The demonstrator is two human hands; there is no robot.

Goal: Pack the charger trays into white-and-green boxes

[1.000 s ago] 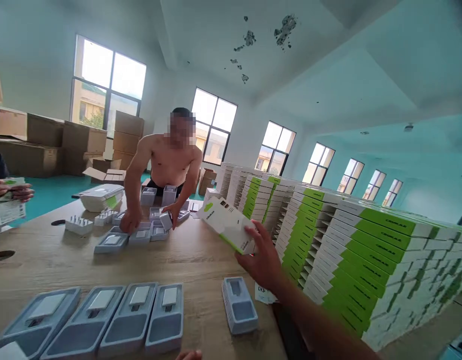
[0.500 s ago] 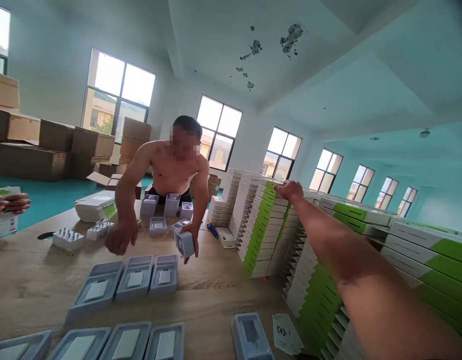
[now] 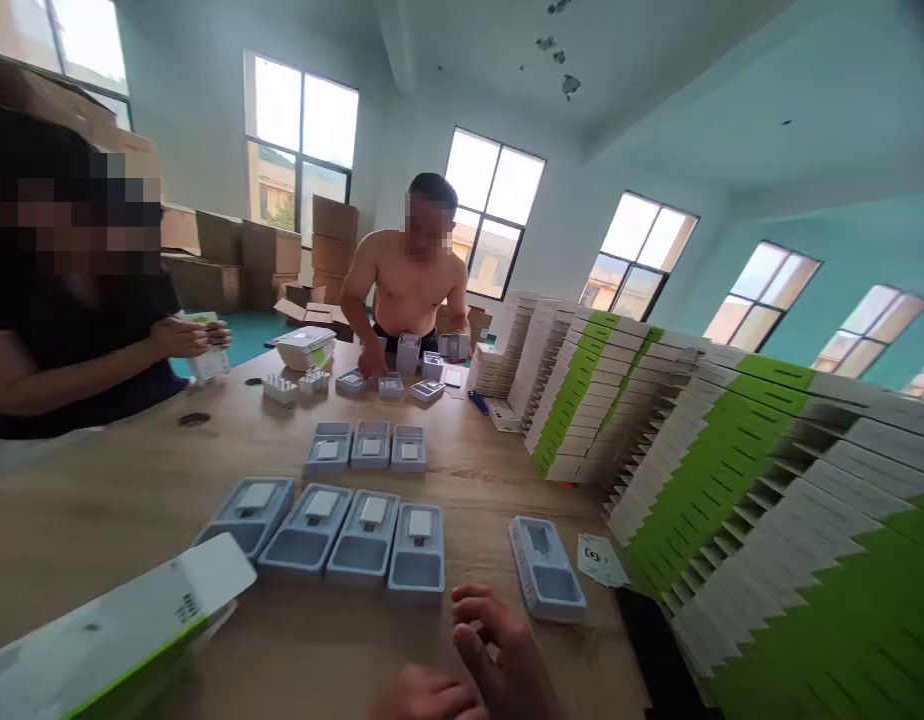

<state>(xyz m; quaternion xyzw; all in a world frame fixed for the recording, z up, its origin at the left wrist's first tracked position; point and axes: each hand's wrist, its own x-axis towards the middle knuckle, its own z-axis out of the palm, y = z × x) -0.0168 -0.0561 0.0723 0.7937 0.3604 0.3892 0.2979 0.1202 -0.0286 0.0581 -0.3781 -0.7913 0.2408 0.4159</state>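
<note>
Long wooden table in warehouse rm; white-green boxes are stacked in staggered cols along its R side. Grey trays are laid in rows on it, within reach. Loose box is seen at near-L edge. Tray w/o insert is just beside R hand: fingers spread, nothing held. L hand is cut off, state can't be told.

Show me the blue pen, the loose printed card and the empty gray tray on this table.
Blue pen [image 3: 477, 402]: head view, on its middle.
Printed card [image 3: 601, 560]: head view, on its printed face.
Empty gray tray [image 3: 528, 572]: head view, on its left wall.
</note>
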